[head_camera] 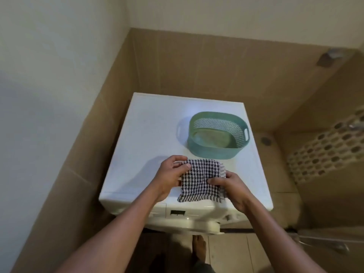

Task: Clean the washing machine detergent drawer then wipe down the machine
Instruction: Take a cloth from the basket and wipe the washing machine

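Two hands: both are holding one checked cloth (201, 179) over the top of the washing machine (149, 134).
Left hand: the left hand (171, 174) is curling shut on the cloth's left edge, with the thumb lying on top of the cloth and the other fingers tucked below.
Right hand: the right hand (229, 187) is pinching the cloth's right side, with the fingers closed on it and the thumb side hidden from me.
Cloth: it is hanging between the two hands, and its loose lower edge is drooping toward the person, over the front edge of the machine.
Step in hand: I think the person is folding or smoothing the cloth into a neat pad for wiping.
How to do it well: I would be keeping both grips snug, bringing the edges together so they are lining up, and pressing the pad flat so that no loose corner is dragging.
Basket: a green basket (214, 148) is sitting on the machine top, just past the hands and a little to the right, apart from the cloth.
Watch out: wiping far from the hands is going to meet the basket, so I would be lifting it aside first.
Detergent drawer: I cannot tell where it is; the front panel (177, 212) is showing below the hands, but the arms are covering part of it.
Foot: one bare foot (199, 247) is standing on the floor below the hands.
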Demonstrator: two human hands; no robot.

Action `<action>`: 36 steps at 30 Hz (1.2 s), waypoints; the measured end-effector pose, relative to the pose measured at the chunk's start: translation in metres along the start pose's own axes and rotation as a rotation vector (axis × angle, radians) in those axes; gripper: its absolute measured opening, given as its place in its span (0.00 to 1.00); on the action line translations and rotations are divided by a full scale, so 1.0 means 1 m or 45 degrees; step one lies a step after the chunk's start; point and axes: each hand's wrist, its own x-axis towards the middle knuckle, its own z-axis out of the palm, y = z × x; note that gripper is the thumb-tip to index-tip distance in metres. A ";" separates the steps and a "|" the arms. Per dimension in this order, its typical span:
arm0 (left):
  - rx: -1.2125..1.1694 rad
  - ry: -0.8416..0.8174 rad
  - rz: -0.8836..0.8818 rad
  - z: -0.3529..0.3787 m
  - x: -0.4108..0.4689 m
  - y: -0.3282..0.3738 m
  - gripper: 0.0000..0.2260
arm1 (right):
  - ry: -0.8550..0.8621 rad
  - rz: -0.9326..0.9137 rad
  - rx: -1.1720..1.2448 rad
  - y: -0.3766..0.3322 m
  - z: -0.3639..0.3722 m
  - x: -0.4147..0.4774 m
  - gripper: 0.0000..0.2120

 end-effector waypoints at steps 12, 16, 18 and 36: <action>-0.442 -0.507 0.116 0.102 0.034 0.109 0.14 | -0.204 -0.546 0.321 -0.102 -0.090 -0.007 0.26; -0.375 -0.282 0.114 0.106 0.066 0.113 0.17 | -0.097 -0.453 0.409 -0.130 -0.096 0.023 0.19; -0.180 -0.282 0.004 0.105 0.074 0.107 0.20 | -0.034 -0.385 0.371 -0.139 -0.095 0.043 0.15; 1.542 0.289 0.007 0.116 0.183 0.061 0.10 | 0.243 -0.290 -1.455 -0.122 -0.071 0.159 0.26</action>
